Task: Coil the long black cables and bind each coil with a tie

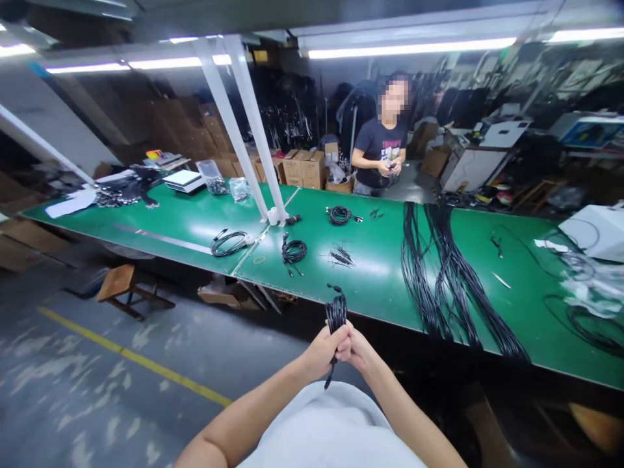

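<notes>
A coiled black cable (336, 312) is gathered in a bundle in front of me, just off the near edge of the green table. My left hand (324, 348) is closed round its lower part, with the thumb laid across the strands. From the other side my right hand (355, 346) is closed on the same bundle, its fingers against those of the left. One cable end sticks up above the coil, another hangs below the hands. Beyond lie several thin black ties (341, 255) and another coiled cable (294, 252).
On the green table (370, 279) lie more coils (340, 214), (231, 242) and long black cable bundles (439, 279) draped over the near edge. White posts (248, 130) rise from the table. A co-worker (383, 146) stands across it. A wooden stool (117, 283) is at left.
</notes>
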Motion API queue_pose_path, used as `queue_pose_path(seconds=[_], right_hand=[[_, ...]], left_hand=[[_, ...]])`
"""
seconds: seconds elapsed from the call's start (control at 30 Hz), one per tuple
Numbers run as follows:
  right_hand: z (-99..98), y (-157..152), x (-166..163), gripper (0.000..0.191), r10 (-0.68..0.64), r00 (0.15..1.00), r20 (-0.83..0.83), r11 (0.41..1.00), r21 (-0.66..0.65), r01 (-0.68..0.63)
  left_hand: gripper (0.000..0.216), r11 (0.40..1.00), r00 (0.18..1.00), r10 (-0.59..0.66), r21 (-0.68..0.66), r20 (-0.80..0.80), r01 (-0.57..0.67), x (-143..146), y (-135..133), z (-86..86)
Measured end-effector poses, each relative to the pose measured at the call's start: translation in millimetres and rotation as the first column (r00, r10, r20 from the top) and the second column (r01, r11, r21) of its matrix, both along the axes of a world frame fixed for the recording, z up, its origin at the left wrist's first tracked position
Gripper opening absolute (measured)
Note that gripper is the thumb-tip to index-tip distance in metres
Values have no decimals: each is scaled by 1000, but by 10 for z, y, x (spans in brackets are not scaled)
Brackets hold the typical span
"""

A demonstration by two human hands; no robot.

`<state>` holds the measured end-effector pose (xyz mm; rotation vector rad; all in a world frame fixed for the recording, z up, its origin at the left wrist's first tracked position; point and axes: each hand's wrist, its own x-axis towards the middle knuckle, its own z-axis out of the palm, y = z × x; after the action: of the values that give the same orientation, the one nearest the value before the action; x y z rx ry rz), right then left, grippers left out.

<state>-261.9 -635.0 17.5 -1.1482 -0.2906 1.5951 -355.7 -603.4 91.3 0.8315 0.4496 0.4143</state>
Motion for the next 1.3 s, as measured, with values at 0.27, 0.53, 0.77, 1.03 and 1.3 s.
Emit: queue_pose_path(seconds=[0.27, 0.53, 0.77, 1.03, 1.3], right_hand=[[206, 78, 441, 24, -185, 845, 502, 903, 425, -55], [621, -125, 525, 18, -195, 627, 754, 836, 462, -296], [723, -81, 634, 11, -38, 700, 713, 833, 410, -372], [244, -71, -27, 33, -289, 926, -244, 943, 94, 319], [-71, -74, -137, 31, -278, 953, -118, 949, 119, 291]], left_hand=[[47, 923, 922, -386, -8, 18, 386, -83, -150, 17], [57, 905, 911, -399, -115, 108, 410, -294, -91, 299], [36, 911, 925, -381, -169, 0, 375, -379, 105, 392], [45, 994, 994, 75, 91, -84, -67, -148, 49, 114], [51, 999, 988, -43, 13, -150, 46, -173, -24, -33]])
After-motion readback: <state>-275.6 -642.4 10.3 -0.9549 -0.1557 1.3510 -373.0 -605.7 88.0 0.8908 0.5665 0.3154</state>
